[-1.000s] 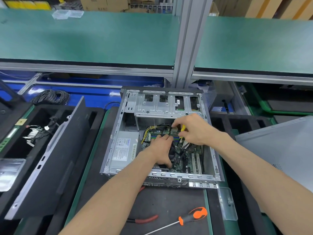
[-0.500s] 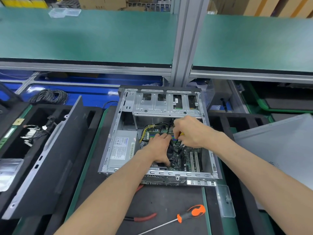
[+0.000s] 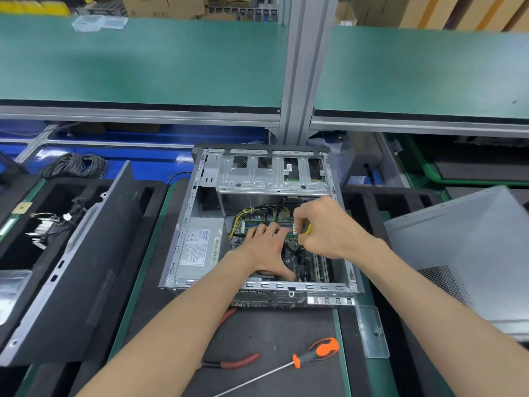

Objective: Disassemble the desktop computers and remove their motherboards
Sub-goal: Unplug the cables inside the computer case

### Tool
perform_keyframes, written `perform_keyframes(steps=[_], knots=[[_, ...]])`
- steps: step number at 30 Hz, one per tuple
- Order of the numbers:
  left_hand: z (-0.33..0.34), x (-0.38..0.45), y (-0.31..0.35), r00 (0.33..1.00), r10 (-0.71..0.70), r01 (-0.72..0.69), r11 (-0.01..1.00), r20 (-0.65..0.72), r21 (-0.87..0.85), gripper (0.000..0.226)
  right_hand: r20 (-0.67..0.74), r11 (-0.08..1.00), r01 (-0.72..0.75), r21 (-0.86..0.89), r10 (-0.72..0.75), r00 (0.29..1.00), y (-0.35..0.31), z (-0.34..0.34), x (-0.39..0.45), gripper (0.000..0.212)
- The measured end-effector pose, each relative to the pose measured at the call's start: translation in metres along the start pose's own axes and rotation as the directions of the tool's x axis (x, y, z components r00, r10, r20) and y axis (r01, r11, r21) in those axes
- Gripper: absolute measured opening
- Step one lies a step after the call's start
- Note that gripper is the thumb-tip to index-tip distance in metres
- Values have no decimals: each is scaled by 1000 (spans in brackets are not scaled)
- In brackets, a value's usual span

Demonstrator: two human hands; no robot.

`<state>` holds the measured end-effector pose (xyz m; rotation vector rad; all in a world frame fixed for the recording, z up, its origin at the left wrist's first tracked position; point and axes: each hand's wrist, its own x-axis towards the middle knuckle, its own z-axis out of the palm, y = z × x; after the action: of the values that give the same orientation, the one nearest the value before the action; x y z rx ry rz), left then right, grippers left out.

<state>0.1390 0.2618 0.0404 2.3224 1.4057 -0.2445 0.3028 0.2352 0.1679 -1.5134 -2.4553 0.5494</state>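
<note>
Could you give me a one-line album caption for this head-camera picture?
Both hands in an open desktop case: left hand pressing the motherboard, right hand pinching something yellow.

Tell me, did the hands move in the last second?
Hardly. The right hand kept pinching the small yellow part, shifting only slightly above the motherboard. The left hand stayed pressed flat inside the computer case. The orange screwdriver and red-handled pliers stayed put.
</note>
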Motion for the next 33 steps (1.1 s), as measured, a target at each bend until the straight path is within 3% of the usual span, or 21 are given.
perform_keyframes(steps=[16,22,28,30,33], knots=[[4,4,-2,998,-25,28,999,66,-40,109,37,996,-65,-58,67,997,6,23,-2,11],[6,8,-3,997,-30,34,998,72,-46,109,112,987,-6,-163,25,993,-2,22,8,4],[4,7,-2,994,-50,52,998,101,-22,120,131,966,-65,-248,100,986,-16,28,19,11],[5,7,-3,993,-49,52,998,103,-34,119,128,953,-111,-282,152,980,-17,27,23,23],[6,8,-5,989,-43,49,998,139,-35,118,213,960,-19,-281,81,974,-20,24,26,36]])
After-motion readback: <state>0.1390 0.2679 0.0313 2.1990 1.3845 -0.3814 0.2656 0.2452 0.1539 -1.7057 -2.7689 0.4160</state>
